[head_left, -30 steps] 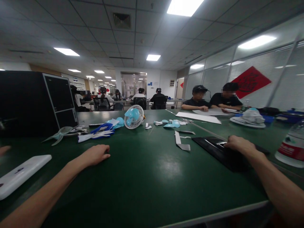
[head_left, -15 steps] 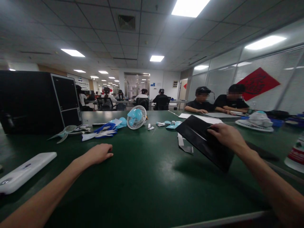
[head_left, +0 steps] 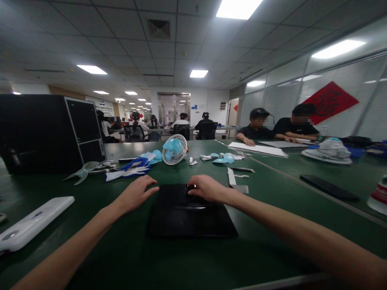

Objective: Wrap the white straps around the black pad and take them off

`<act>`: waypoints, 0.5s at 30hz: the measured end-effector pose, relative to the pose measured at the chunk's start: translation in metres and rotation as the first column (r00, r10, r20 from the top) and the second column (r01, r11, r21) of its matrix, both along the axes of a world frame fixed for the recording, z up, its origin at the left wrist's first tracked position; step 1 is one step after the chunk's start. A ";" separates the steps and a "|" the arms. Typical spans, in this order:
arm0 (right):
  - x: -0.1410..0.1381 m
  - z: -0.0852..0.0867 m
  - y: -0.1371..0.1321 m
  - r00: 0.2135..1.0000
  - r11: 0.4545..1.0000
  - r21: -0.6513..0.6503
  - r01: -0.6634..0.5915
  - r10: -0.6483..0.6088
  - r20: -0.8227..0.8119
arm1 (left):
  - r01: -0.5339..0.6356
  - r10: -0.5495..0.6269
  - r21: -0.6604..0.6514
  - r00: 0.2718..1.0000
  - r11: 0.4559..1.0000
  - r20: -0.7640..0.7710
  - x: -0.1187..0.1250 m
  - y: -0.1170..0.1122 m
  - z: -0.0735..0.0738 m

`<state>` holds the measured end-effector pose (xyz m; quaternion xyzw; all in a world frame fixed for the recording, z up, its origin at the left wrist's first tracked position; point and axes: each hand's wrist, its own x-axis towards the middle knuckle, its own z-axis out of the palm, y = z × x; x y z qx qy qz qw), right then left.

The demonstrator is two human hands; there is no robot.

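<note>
A flat black panel (head_left: pixel 193 221) with a glossy ridge lies on the green table in front of me; its exact kind is unclear. My right hand (head_left: pixel 205 188) has its fingers curled at the panel's far part, and they hide what they grip there. At its far left corner is my left hand (head_left: pixel 139 192), fingers and thumb apart, the thumb beside or touching the edge. Beyond the hands stand a small fan (head_left: pixel 174 150) with a white grille and blue blades, and blue-and-white gloves (head_left: pixel 128 170).
A black computer case (head_left: pixel 39 135) stands at left, with a white oblong device (head_left: pixel 38 219) before it. Metal strips (head_left: pixel 232 177) lie right of the panel. Farther right are a dark slab (head_left: pixel 328 187), a bottle (head_left: pixel 377 195) and two people working over white boards (head_left: pixel 258 149).
My right hand has brought the black panel from the right, where it was tilted in the air, down onto the table before me. My left hand has moved right, to its corner, and opened.
</note>
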<state>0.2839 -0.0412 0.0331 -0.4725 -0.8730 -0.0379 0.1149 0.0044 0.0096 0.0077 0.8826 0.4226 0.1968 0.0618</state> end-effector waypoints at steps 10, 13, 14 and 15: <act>-0.023 -0.017 0.009 0.999 0.998 -0.063 -0.019 0.022 0.040 | 0.141 -0.146 -0.152 0.989 0.978 -0.027 0.017 -0.010 -0.020; -0.018 -0.017 0.010 1.000 0.998 -0.067 -0.011 0.011 0.005 | 0.137 -0.147 -0.178 0.988 0.974 -0.045 0.016 -0.009 -0.024; -0.015 -0.016 0.009 1.000 0.998 -0.063 0.003 -0.004 -0.005 | 0.135 -0.146 -0.182 0.988 0.974 -0.049 0.016 -0.009 -0.024; -0.010 -0.015 0.009 1.000 0.998 -0.054 0.031 -0.031 -0.006 | 0.132 -0.144 -0.186 0.988 0.974 -0.051 0.016 -0.009 -0.025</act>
